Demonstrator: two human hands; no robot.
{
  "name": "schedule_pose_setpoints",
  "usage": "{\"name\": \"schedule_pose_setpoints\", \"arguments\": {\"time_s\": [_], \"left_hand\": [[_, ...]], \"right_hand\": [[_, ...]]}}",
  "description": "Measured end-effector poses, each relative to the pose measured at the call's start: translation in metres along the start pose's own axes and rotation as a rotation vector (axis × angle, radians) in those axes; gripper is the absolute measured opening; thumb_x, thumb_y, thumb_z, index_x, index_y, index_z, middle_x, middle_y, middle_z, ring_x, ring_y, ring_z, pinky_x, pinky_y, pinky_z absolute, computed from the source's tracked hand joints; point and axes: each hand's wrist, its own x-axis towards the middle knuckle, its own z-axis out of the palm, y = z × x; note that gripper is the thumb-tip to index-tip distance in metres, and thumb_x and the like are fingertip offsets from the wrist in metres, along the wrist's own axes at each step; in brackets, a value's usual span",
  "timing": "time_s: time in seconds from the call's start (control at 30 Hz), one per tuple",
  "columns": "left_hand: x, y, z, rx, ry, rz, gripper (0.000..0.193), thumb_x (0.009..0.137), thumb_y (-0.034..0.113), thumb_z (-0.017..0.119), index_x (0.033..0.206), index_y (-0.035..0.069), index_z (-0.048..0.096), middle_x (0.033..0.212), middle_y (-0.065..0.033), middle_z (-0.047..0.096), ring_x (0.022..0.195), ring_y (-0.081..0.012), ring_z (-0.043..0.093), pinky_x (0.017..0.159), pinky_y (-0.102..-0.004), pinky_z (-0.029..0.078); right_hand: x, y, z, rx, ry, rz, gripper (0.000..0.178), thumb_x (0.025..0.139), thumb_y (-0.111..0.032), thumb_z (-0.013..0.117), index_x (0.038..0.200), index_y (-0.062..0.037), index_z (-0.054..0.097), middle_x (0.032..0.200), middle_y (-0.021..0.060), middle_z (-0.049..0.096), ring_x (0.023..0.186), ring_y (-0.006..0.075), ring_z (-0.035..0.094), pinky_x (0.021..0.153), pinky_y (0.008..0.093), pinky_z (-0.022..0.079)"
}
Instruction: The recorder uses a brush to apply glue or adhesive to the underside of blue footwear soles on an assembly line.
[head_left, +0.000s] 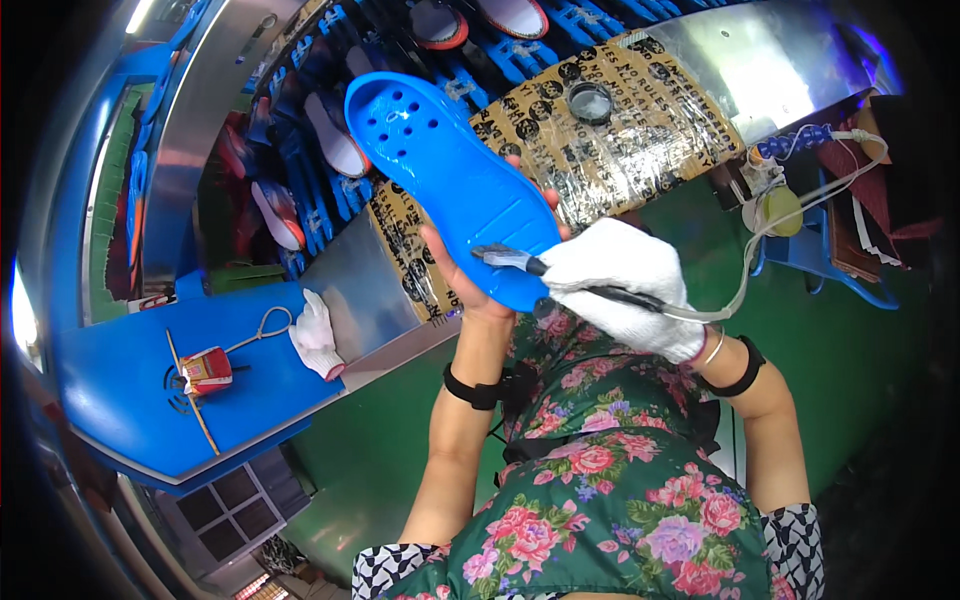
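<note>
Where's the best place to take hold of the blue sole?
Probably the raised rim of the sole's holed end, from the far left: it juts clear of the left grip, while the right grip's brush is over the near half.

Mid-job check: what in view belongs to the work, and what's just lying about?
In use:
blue shoe sole, in the left grip
brush, in the gloved right grip
clear tube, running from the brush handle

Apparently lying about:
white glove, on the blue table
red carton, same table
</note>
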Motion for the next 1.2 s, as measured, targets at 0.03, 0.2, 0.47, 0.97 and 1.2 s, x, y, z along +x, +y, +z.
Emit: {"name": "schedule_pose_setpoints", "arguments": {"time_s": [0.03, 0.2, 0.47, 0.97, 1.2], "left_hand": [[0.002, 0.003, -0.001, 0.072, -0.019, -0.051, 0.11, 0.081, 0.078, 0.064, 0.157, 0.007, 0.028, 0.136, -0.0188, 0.058, 0.128, -0.0404, 0.055, 0.097, -0.0617, 0.051], [0.001, 0.009, -0.008, 0.072, -0.031, 0.026, 0.109, 0.084, 0.071, 0.063, 0.161, 0.008, 0.018, 0.159, -0.0174, 0.035, 0.126, -0.0486, 0.055, 0.092, -0.0622, 0.055], [0.001, 0.02, -0.02, 0.002, -0.079, -0.078, 0.115, 0.081, 0.072, 0.066, 0.161, 0.007, 0.016, 0.156, -0.0219, 0.037, 0.12, -0.0488, 0.059, 0.095, -0.0598, 0.054], [0.004, 0.038, -0.006, 0.131, -0.053, -0.349, 0.122, 0.077, 0.076, 0.067, 0.158, -0.002, 0.021, 0.15, -0.0284, 0.04, 0.108, -0.0447, 0.06, 0.084, -0.0539, 0.051], [0.002, 0.041, -0.001, 0.163, -0.066, -0.452, 0.111, 0.084, 0.071, 0.06, 0.159, 0.0, 0.022, 0.149, -0.0351, 0.04, 0.117, -0.0535, 0.059, 0.093, -0.0591, 0.053]], "right_hand": [[0.002, 0.0, -0.002, -0.09, -0.027, -0.08, 0.023, 0.08, -0.008, 0.081, 0.102, -0.0105, 0.077, 0.1, 0.0077, 0.075, 0.086, 0.0277, 0.071, 0.074, 0.0362, 0.058], [-0.01, -0.01, 0.006, 0.079, -0.098, -0.011, 0.022, 0.08, -0.007, 0.081, 0.101, -0.0099, 0.077, 0.1, 0.0077, 0.076, 0.086, 0.0258, 0.071, 0.075, 0.0353, 0.058], [-0.019, -0.022, 0.009, 0.085, -0.167, -0.018, 0.024, 0.079, -0.003, 0.08, 0.101, -0.0096, 0.076, 0.099, 0.0092, 0.075, 0.085, 0.0258, 0.071, 0.074, 0.036, 0.058], [-0.025, -0.022, 0.006, 0.028, -0.256, -0.095, 0.03, 0.077, -0.004, 0.081, 0.106, -0.0114, 0.077, 0.104, 0.0077, 0.076, 0.085, 0.0247, 0.071, 0.073, 0.0361, 0.057], [-0.014, -0.022, -0.006, -0.042, -0.162, -0.058, 0.026, 0.075, -0.005, 0.081, 0.101, -0.0086, 0.078, 0.102, 0.0093, 0.076, 0.086, 0.0251, 0.072, 0.074, 0.0366, 0.057]]}}
